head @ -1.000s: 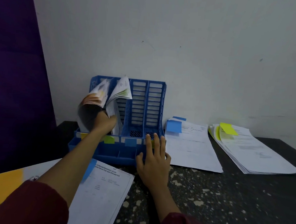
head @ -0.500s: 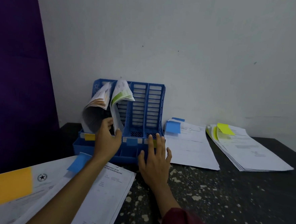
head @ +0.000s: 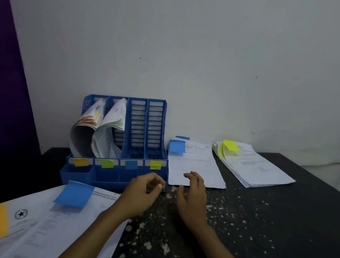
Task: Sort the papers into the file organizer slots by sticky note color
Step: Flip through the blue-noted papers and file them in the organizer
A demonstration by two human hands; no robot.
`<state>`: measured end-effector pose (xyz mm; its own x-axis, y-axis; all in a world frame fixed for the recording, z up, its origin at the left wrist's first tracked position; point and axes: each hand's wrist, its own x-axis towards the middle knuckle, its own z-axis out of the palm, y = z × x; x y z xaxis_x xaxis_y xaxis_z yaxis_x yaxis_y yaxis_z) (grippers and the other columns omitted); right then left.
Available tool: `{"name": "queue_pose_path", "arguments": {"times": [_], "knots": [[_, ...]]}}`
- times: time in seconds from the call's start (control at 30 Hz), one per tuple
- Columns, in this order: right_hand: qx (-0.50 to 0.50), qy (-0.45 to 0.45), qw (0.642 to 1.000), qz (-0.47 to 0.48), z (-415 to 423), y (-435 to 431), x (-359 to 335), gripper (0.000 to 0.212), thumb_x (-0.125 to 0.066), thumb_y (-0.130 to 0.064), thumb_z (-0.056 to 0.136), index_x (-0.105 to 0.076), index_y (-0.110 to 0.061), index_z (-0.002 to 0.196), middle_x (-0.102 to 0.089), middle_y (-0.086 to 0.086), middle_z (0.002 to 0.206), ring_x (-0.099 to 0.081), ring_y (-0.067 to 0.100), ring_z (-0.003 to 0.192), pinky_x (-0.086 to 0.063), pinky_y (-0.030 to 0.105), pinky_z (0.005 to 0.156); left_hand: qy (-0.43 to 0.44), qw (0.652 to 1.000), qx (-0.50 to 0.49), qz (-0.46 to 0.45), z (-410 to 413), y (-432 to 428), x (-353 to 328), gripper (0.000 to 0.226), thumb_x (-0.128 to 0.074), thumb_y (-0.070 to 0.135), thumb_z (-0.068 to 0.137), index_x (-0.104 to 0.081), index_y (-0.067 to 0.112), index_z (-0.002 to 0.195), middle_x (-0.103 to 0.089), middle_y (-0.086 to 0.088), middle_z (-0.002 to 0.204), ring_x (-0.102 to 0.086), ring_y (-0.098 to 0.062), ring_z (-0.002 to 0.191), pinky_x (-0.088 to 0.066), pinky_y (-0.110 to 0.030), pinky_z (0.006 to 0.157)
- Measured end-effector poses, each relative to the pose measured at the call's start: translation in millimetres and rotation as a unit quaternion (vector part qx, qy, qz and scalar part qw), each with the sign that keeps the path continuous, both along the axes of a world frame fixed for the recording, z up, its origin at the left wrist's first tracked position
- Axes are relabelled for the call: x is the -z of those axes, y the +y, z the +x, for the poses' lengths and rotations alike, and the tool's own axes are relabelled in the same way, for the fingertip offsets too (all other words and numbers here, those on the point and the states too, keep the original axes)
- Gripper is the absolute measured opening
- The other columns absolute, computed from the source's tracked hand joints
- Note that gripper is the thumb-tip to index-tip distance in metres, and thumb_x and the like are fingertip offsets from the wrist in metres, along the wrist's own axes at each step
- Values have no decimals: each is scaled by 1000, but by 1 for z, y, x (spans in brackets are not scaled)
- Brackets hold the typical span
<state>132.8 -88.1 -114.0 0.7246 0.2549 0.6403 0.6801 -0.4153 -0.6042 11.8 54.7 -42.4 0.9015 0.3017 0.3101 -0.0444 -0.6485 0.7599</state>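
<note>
Head view: the left hand (head: 140, 193) and right hand (head: 192, 193) hover empty, fingers loosely curled, just before the right front corner of the blue file organizer (head: 105, 175). The blue-tagged paper stack (head: 194, 167) lies flat just right of the organizer, its long axis pointing to the wall. It is nearest the right hand.

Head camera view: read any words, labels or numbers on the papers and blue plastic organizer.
Nothing legible.
White sheet under the large blue sticky note: bold heading, blurred.
White sheet with the orange sticky note: star emblem, words blurred.
Blue-noted white stack and yellow-noted white stack: print too small.
Blue plastic file organizer: no legible writing.
</note>
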Motion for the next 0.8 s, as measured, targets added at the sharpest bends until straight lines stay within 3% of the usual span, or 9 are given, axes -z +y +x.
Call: {"name": "queue_pose_path", "arguments": {"times": [0.13,0.3,0.47,0.53,0.63,0.8], "knots": [[0,37,999,17,11,-45,-3,28,-58,-8,91,-60,-21,116,-49,-5,128,-48,8,121,-40,25,102,49,998,46,9,16,-30,10,10,-59,29,98,-66,35,101,-68,19,101,-62,6,97,-46,-10,81],[51,105,989,92,25,-76,-5,20,-59,-6,89,-65,-21,101,-59,-6,105,-57,10,102,-48,33,94,55,994,83,45,38,-59,26,12,-58,31,98,-65,35,106,-65,21,105,-59,9,98,-46,-6,83],[132,194,967,102,49,-87,-4,19,-58,-15,90,-63,-21,107,-62,0,108,-57,21,106,-49,44,95,70,989,86,94,67,-72,41,20,-54,38,97,-56,36,117,-54,15,125,-52,-4,118,-49,-30,100],[152,197,965,79,59,-87,-5,24,-59,-17,88,-62,-17,112,-62,4,111,-57,23,106,-49,46,94,83,984,76,136,76,-76,48,32,-51,43,98,-50,34,129,-44,11,142,-42,-12,134,-42,-35,109],[164,214,962,43,76,-88,-10,38,-61,-25,88,-56,-12,123,-62,8,117,-57,29,110,-46,47,97,120,969,22,214,83,-79,60,59,-42,58,97,-32,31,149,-13,2,165,-14,-21,152,-24,-44,121],[174,249,951,-53,100,-83,-17,62,-52,-45,90,-39,-14,142,-57,6,132,-46,31,127,-29,49,106,175,944,-27,277,93,-79,67,79,-25,71,93,-6,32,159,12,-3,168,10,-25,154,-7,-49,123]]}}
